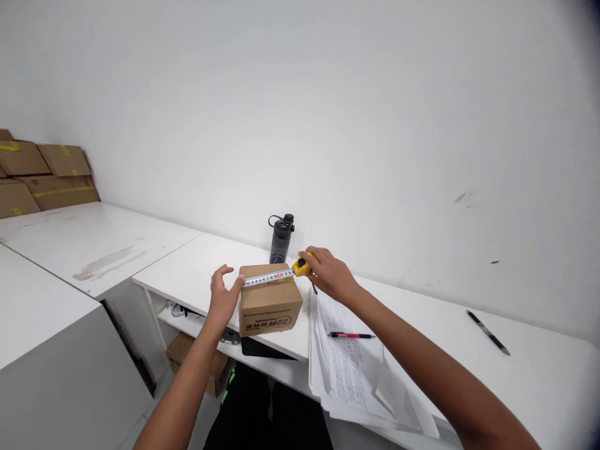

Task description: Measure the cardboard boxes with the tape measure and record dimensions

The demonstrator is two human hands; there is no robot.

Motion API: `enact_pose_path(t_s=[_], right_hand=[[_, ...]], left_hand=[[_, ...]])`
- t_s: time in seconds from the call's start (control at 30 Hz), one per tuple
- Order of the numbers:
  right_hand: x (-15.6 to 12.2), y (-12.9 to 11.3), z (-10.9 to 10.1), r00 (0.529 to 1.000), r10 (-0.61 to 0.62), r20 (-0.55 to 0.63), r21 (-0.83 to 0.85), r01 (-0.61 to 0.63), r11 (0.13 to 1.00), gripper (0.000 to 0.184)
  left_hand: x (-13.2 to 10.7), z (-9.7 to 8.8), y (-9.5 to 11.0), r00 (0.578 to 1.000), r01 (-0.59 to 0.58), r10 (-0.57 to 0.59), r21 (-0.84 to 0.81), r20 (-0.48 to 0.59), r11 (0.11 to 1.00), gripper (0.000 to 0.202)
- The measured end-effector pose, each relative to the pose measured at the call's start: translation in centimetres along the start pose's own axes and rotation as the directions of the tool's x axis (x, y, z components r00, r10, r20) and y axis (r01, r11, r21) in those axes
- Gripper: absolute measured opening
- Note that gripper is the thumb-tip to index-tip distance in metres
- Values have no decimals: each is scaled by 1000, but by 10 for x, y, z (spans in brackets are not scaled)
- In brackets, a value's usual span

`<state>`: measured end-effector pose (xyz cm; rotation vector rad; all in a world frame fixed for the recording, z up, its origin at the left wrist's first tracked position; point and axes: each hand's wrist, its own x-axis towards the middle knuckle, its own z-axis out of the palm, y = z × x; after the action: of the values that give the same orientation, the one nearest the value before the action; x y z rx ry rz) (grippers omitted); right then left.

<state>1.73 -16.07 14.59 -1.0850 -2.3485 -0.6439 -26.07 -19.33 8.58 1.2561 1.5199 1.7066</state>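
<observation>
A small brown cardboard box (269, 306) with dark printing on its front sits at the front edge of the white desk. Across its top runs the white numbered blade (268, 278) of a tape measure. My right hand (330, 273) is closed around the yellow tape measure case (302, 265) at the box's right side. At the left edge of the box, my left hand (224, 297) pins the blade's end with the thumb, its index finger raised away. The blade's very tip is hidden by the thumb.
Behind the box a dark bottle (281, 240) stands by the wall. To the right lie stacked papers (342, 369) with a red-black pen (351, 335) on top. Farther right is a black pen (487, 332). Cardboard boxes (51, 169) are piled far left; another box (218, 372) is under the desk.
</observation>
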Motion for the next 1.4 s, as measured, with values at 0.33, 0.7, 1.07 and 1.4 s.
enact_pose_path(t_s=[0.33, 0.7, 1.07, 1.4], right_hand=[[-48, -38, -75, 974, -82, -213, 120, 110, 987, 42], [-168, -12, -25, 927, 264, 267, 658, -376, 653, 100], [-208, 51, 83, 752, 559, 350, 55, -612, 789, 41], [-191, 71, 97, 661, 750, 22, 188, -739, 647, 24]], left_hand=[[-98, 22, 65, 863, -223, 297, -219, 409, 950, 52], [-142, 131, 8, 763, 13, 108, -182, 638, 983, 50], [-110, 201, -41, 700, -132, 61, 46, 711, 990, 47], [-52, 242, -59, 618, -50, -7, 49, 786, 998, 42]])
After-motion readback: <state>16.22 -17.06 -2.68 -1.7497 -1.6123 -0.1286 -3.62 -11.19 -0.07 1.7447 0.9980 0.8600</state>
